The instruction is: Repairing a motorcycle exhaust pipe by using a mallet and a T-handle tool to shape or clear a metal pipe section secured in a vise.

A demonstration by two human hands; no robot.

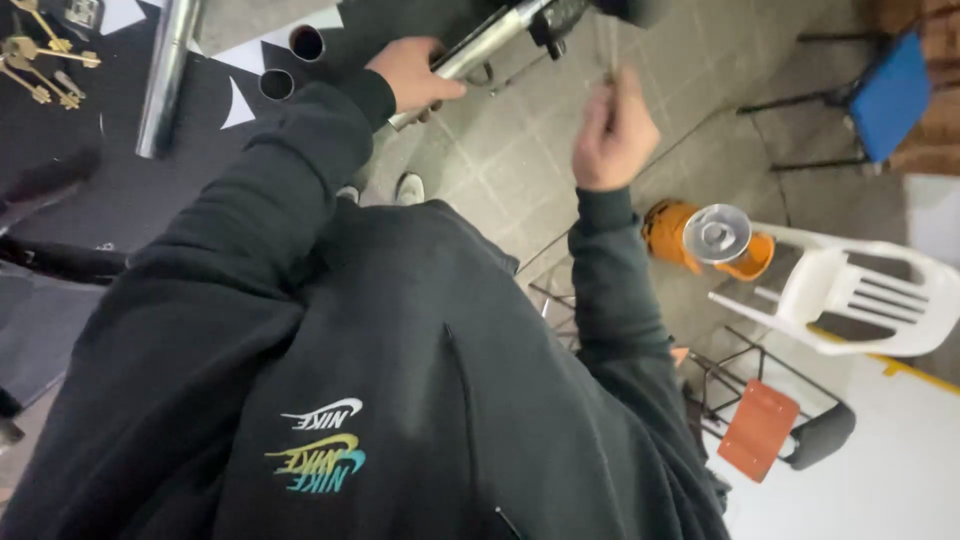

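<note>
Person in a dark hooded top, seen from above. Left hand [410, 75] wrapped around a shiny metal tube [470, 55], gripping it near its lower end; the tube runs up and right, off the dark worktable [120, 200], out over the grey tiled floor [520, 150]. Right hand [612, 130] raised beside it, fingers curled in; it may be pinching something thin, but blur hides what, so its hold cannot be told. A second, thicker metal pipe [165, 75] lies on the table, with brass keys [40, 55] at the far corner. Right of the person: white plastic chair [850, 290], orange canister [690, 235], blue chair [890, 95].
</note>
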